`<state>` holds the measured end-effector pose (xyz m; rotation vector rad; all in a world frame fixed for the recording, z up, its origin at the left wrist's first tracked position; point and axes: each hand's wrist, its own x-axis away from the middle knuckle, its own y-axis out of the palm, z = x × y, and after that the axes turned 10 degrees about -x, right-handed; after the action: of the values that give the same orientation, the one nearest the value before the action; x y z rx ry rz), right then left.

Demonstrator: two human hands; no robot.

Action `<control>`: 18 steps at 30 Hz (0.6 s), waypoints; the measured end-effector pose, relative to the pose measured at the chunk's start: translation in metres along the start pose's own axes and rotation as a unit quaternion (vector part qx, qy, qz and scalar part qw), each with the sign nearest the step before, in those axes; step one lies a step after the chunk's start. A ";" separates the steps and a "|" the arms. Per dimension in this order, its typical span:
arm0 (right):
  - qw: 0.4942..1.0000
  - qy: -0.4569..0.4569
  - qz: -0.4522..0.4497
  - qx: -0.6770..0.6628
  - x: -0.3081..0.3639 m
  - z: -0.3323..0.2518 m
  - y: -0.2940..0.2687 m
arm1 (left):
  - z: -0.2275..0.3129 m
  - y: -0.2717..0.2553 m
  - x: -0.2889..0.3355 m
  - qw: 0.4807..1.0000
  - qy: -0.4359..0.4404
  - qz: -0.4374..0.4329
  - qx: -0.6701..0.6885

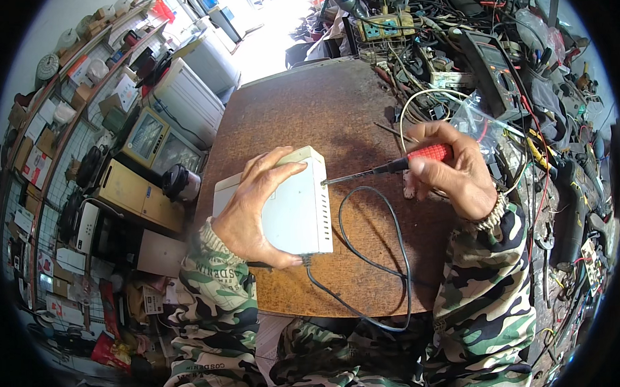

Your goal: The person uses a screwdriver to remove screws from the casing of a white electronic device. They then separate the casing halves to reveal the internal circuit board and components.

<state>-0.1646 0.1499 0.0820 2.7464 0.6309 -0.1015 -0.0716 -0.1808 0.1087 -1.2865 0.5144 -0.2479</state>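
A white box-shaped device (pixel 294 218) with a row of vent slots along its right side rests on the brown wooden table (pixel 280 112). My left hand (pixel 252 212) grips it, fingers over the far edge and thumb at the near edge. My right hand (pixel 456 168) is closed round the red handle of a screwdriver (pixel 391 166). The screwdriver's shaft points left, its tip at a spot on the vented side near the far corner. From the device's near edge a dark cable (pixel 401 258) loops over the table and hangs past its front edge.
Tangled wires, tools and a multimeter (pixel 493 71) crowd the right side. A yellow power socket box (pixel 386 27) sits at the far right. Shelves (pixel 67 86) with boxes line the left wall. A dark cylindrical container (pixel 181 182) stands beside the table's left edge.
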 end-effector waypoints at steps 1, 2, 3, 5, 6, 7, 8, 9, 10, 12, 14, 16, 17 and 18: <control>0.999 0.039 0.003 0.023 0.000 -0.005 -0.003 | 0.000 0.001 -0.001 1.000 -0.003 -0.001 0.001; 0.999 0.031 -0.006 0.022 -0.001 -0.002 -0.009 | -0.001 0.002 -0.002 1.000 0.001 0.000 0.001; 0.999 0.023 -0.014 0.020 -0.003 0.004 -0.015 | -0.002 0.003 -0.004 1.000 0.006 0.001 0.002; 0.999 -0.026 -0.021 0.019 -0.006 0.011 -0.014 | -0.001 0.001 -0.003 1.000 -0.001 -0.002 -0.002; 0.999 -0.027 -0.022 0.004 -0.006 0.011 -0.010 | 0.003 -0.003 -0.002 1.000 -0.013 -0.006 -0.007; 0.999 -0.028 -0.024 -0.011 -0.007 0.010 -0.007 | 0.006 -0.006 0.000 1.000 -0.024 -0.011 -0.012; 0.999 -0.030 -0.018 -0.023 -0.005 0.010 -0.006 | 0.004 -0.004 -0.001 0.999 -0.026 -0.008 -0.018; 0.999 -0.030 -0.015 -0.013 -0.006 0.011 -0.007 | 0.002 -0.001 -0.002 0.999 -0.028 -0.005 -0.025; 0.999 -0.031 -0.012 -0.005 -0.007 0.012 -0.008 | 0.000 0.001 -0.002 0.999 -0.031 -0.002 -0.032; 0.999 -0.034 -0.005 0.026 -0.009 0.015 -0.010 | 0.000 0.005 -0.004 0.998 -0.048 -0.002 -0.041; 0.997 -0.040 0.003 0.068 -0.011 0.016 -0.009 | 0.000 0.009 -0.005 0.997 -0.061 -0.007 -0.056; 0.997 -0.047 0.026 0.059 -0.011 0.019 -0.007 | -0.001 0.013 -0.005 0.995 -0.069 -0.016 -0.075; 0.996 -0.053 0.042 0.053 -0.013 0.022 -0.010 | -0.001 0.013 -0.007 0.995 -0.066 -0.021 -0.071; 0.996 -0.058 0.057 0.047 -0.013 0.022 -0.011 | -0.001 0.013 -0.008 0.995 -0.064 -0.026 -0.067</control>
<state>-0.1810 0.1465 0.0593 2.8344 0.4478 -0.2688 -0.0806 -0.1746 0.0979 -1.4386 0.3940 -0.1758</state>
